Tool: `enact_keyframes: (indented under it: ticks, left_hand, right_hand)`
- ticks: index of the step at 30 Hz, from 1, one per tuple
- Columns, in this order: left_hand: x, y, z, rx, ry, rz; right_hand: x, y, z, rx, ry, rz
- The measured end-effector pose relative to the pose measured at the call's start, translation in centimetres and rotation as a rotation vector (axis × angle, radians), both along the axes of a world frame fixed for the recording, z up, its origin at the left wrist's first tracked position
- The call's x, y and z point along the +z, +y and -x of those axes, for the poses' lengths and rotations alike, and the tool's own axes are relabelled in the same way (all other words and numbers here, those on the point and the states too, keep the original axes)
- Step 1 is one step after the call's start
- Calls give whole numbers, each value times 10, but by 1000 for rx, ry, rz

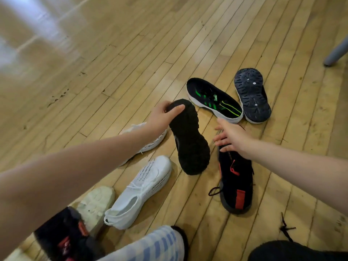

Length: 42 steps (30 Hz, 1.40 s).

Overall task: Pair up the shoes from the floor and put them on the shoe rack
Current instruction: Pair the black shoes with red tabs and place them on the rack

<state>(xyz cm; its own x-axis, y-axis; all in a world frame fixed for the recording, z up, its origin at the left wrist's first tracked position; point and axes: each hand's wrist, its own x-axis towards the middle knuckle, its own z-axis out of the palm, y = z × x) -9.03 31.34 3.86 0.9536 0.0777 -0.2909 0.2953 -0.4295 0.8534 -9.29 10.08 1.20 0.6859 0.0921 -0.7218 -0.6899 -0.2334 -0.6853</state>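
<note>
Head view: pale plank floor [113, 63], left hand [160, 117] gripping upturned black shoe [190, 140], right hand [233, 138] spread.

I've got a black shoe [189, 137] sole-up, its black-and-red mate [235, 182] upright beside it, a white pair [140, 191] lower left, and a black-and-green pair [214, 99] beyond, one [252, 95] overturned.

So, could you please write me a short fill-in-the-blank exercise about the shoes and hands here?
1. The left hand grips a black shoe turned sole ____.
2. The right hand is ____, fingers spread above the black-and-red shoe.
3. The dark shoe lying upright has ____ stripes.

Missing words: up; open; green
</note>
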Motion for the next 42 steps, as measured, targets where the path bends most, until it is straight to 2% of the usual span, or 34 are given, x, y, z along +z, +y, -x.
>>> enact_keyframes:
  ticks: [3,5,8,13,16,19,22,24,31,33,38,40,42]
  left_hand:
    - [7,-14,-6,-20,-114,-15]
    - [13,-21,-9,-30,-229,-56]
    - [12,-30,-3,-34,-342,-38]
    - [11,-46,1,113,-94,430]
    - [11,-58,4,59,48,537]
    - [1,-71,11,68,163,557]
    - [-17,-57,13,168,200,448]
    - [-31,-32,13,167,162,258]
    - [-49,50,22,99,64,-369]
    - [-51,69,28,95,65,-434]
    - [-57,129,57,192,133,-558]
    - [-59,152,77,233,163,-615]
    - [-57,169,100,261,150,-670]
  right_hand:
    - [16,18,-14,-107,277,-189]
    - [21,20,-26,-225,345,-317]
    - [24,13,-38,-270,359,-447]
    - [32,3,-39,-284,270,-465]
    - [33,-14,-23,-183,336,-385]
    - [31,-33,-3,-83,366,-260]
    - [20,-48,14,165,363,-112]
    - [8,-51,28,313,333,-3]
    - [-11,-41,57,532,-29,305]
    - [-13,-36,57,479,-123,329]
    - [-11,-11,45,-6,-258,101]
    - [-13,7,30,-38,-315,123]
    - [-23,26,12,50,-337,188]
